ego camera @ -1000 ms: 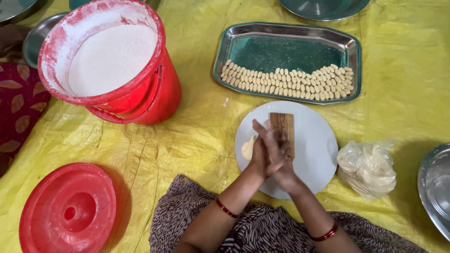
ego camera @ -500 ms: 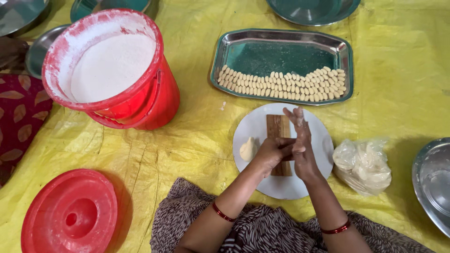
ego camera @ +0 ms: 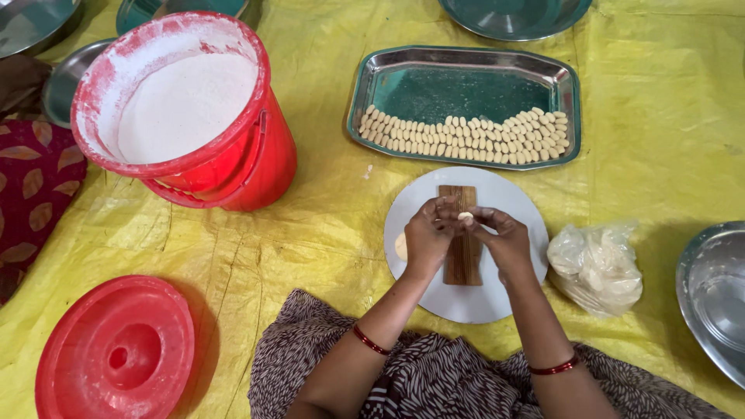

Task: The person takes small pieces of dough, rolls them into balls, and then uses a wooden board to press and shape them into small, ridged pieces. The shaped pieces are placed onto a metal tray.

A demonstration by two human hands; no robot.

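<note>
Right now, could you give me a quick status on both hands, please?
Left hand and right hand pinch a small dough piece together. Above ridged wooden board on white plate. Nothing in the way.

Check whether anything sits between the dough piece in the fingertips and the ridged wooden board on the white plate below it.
Nothing visible does. The small dough piece is pinched between the left hand and right hand, directly above the wooden board on the white plate. The board's surface below looks bare.
</note>
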